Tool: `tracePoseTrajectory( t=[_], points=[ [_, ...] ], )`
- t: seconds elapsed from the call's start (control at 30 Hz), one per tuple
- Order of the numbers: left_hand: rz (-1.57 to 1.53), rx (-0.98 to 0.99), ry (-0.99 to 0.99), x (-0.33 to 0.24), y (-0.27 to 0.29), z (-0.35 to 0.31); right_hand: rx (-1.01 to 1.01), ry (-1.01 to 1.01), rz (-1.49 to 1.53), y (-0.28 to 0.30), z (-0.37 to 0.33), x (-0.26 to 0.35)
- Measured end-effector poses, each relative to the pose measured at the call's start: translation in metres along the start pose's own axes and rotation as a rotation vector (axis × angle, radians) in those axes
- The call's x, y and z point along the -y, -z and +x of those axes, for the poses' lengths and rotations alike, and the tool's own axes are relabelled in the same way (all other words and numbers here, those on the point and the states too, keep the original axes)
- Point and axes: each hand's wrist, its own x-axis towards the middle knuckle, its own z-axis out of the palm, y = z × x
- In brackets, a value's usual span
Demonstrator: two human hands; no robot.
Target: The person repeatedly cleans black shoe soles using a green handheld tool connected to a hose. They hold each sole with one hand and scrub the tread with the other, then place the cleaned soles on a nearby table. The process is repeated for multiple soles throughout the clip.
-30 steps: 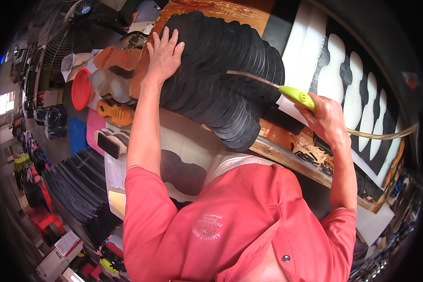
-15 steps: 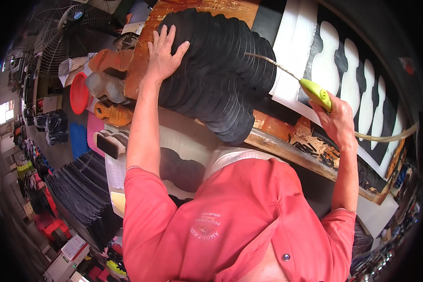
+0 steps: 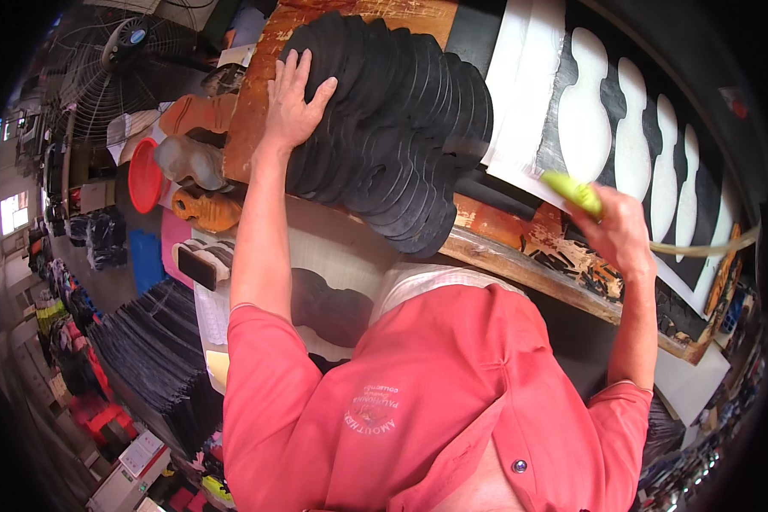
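Overlapping rows of black sole-shaped pieces (image 3: 392,111) lie fanned out on a worn wooden board. My left hand (image 3: 296,107) rests on their left edge, fingers spread and holding nothing. To the right of the pieces, my right hand (image 3: 616,226) is wrapped round the yellow-green handle of an air blow gun (image 3: 574,193). A pale hose (image 3: 708,246) runs away behind that hand. Motion smears the gun, and its long thin nozzle barely shows.
White sole-shaped cut-outs (image 3: 585,111) lie on a black surface at the right. Black scraps (image 3: 563,260) litter the board's near part, beside its wooden edge (image 3: 520,271). Shoe lasts (image 3: 194,162), a red round dish (image 3: 145,175) and a wire-caged fan (image 3: 128,51) stand at the left.
My right hand has shifted slightly down and right, and the blow gun's nozzle has swung away from the black pieces into a blur. My left hand stays on the pieces.
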Motion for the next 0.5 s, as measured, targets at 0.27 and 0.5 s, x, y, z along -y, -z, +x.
tracePoseTrajectory(
  t=[0.27, 0.5],
  points=[
    [0.051, 0.031, 0.024, 0.0, -0.001, 0.0, 0.158, 0.06, -0.105, 0.011, -0.011, -0.009],
    [0.072, 0.037, 0.028, -0.005, 0.0, -0.001, 0.12, 0.024, -0.097, 0.013, -0.027, -0.018]
  ],
)
